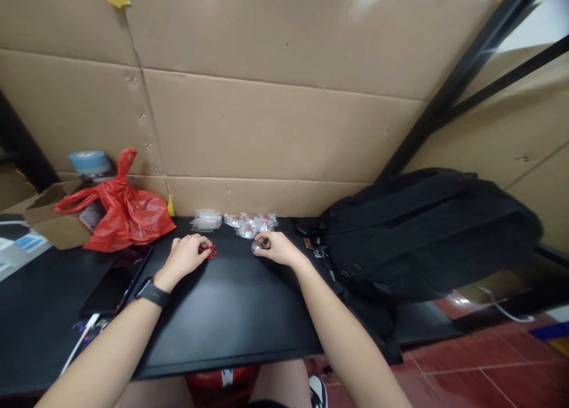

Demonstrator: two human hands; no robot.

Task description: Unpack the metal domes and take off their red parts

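My left hand (189, 255), with a dark watch on its wrist, has its fingertips closed on a small bunch of thin red cord (212, 252) at the table surface. Between the thumb and fingers of my right hand (278, 249) is a small round, shiny, clear disc (256, 247); its exact kind is too small to tell. Just behind that hand lies a pile of clear plastic packets (247, 224) with round red-marked pieces inside. A stack of flat clear plastic bags (207, 219) rests beyond my left hand.
A red plastic bag (127, 212), a cardboard box (56, 218) and a blue-lidded jar (90, 163) stand at the left. Nearer is a dark phone or tablet (113, 283) with a white cable (80, 343). A black backpack (427, 236) fills the right side. Cardboard (284, 123) walls the back.
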